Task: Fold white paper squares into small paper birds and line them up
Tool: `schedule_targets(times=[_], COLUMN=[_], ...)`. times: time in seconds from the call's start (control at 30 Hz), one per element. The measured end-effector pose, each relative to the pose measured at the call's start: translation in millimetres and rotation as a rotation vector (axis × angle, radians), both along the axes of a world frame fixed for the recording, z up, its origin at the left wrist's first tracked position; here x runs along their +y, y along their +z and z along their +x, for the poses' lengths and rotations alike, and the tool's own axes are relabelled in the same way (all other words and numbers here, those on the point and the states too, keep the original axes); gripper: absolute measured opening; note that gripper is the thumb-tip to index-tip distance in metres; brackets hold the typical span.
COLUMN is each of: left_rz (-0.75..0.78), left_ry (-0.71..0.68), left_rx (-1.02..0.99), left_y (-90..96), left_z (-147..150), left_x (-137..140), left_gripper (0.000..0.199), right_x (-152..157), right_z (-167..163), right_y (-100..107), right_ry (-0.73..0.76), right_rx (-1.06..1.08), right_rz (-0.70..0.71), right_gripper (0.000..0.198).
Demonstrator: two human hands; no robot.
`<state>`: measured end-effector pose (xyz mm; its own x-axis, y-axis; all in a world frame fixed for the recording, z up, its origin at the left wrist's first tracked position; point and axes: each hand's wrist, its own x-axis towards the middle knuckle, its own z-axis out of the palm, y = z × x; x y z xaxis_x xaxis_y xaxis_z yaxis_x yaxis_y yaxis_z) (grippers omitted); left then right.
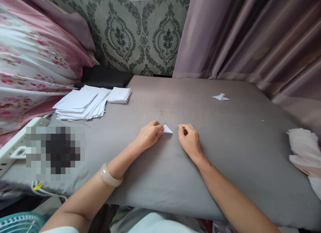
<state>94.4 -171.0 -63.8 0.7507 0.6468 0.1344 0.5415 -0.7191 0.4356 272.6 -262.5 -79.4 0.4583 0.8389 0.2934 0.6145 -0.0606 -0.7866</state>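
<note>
A small piece of folded white paper (167, 129) with a pointed corner rests at the middle of the grey-covered table. Its left part is pinched between the thumb and fingers of my left hand (151, 134), which hide that end. Just to the right of the paper's tip, and apart from it, is my right hand (190, 139). Its fingers are curled in with the fingertips drawn together, and I see nothing between them. Farther back on the right lies another folded white paper figure (221, 97), with a raised middle and two pointed sides.
Toward the back left sit a large stack of white paper sheets (80, 104) and a smaller stack (119, 95). A white power strip (15, 144) runs along the left edge, beside a blurred dark patch. Bunched white cloth (303, 146) lies at the right. Curtains hang on both sides.
</note>
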Motion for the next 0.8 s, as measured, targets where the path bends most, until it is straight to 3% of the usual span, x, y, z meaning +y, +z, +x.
schedule_targets(times=[0.1,0.27,0.33,0.43,0.53,0.7,0.8], left_rz=[0.000,0.171,0.197,0.130,-0.087,-0.725,-0.989], left_ry=[-0.024,-0.033,-0.055,-0.095,-0.050,0.164,0.233], left_rx=[-0.095,-0.189,-0.179,-0.238,-0.376,-0.604,-0.777], left_y=[5.8,12.1,7.5,0.3,0.1,4.1,1.4], left_z=[8,28,32,31,28,31,33], left_x=[1,-5,-9,-15,-18,-15,-12], left_gripper=[0.021,0.023,0.024,0.020,0.018,0.024,0.024], right_x=[5,8,7,5,6,8,8], right_z=[3,6,5,2,0,-3,-6], right_y=[3,15,19,18,13,9,11], right_ry=[-0.020,0.038,0.113,0.140,0.122,0.172,0.194], right_rx=[0.356,1.000,1.106,1.077,1.028,0.939,0.859], right_rz=[-0.004,-0.043,-0.091,-0.118,-0.105,-0.065,-0.038], right_gripper=[0.034,0.051,0.049,0.040,0.043,0.048,0.047])
